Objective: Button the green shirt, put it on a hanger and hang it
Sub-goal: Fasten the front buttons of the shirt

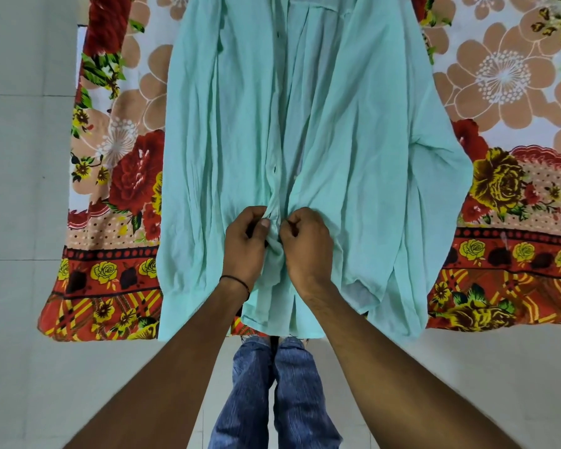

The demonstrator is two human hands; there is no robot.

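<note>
The green shirt [353, 157] lies spread front-up on a floral bedsheet [506, 102], its hem hanging over the near edge. Its front placket runs down the middle, with a dark button [275, 170] showing above my hands. My left hand [245, 246] pinches the left edge of the placket low on the shirt. My right hand [306, 243] pinches the right edge just beside it. The two hands almost touch, with bunched cloth between them. No hanger is in view.
The bedsheet covers a bed whose near edge runs across the frame. Pale tiled floor [23, 189] lies to the left and below. My legs in blue jeans [272, 393] stand against the bed's edge.
</note>
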